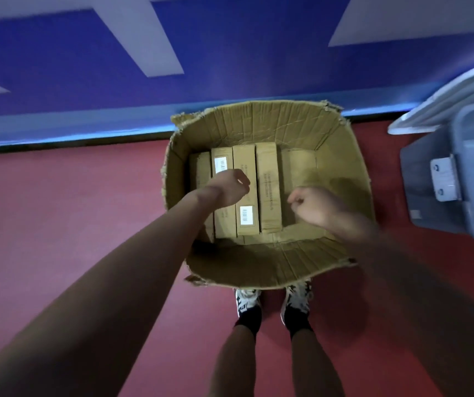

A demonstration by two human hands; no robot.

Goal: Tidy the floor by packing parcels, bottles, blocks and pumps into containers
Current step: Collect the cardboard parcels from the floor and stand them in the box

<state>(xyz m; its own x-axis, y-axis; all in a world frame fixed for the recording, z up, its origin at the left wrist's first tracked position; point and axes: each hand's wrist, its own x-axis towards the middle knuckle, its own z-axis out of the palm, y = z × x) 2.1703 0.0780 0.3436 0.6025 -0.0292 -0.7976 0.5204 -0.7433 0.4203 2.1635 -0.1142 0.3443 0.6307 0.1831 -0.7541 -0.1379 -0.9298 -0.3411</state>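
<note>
1. A red floor (58,224) is spreading across the lower view and meeting the wall along a straight edge.
2. A light-blue strip (72,127) is running along the wall's foot.
3. A deep blue wall (230,67) is rising behind it, carrying pale slanting bands (141,32) — possibly painted, though blur is hiding the detail.
4. Two black-and-white sneakers (247,299) are standing side by side on the floor — black socks (248,318) are showing above them.
</note>
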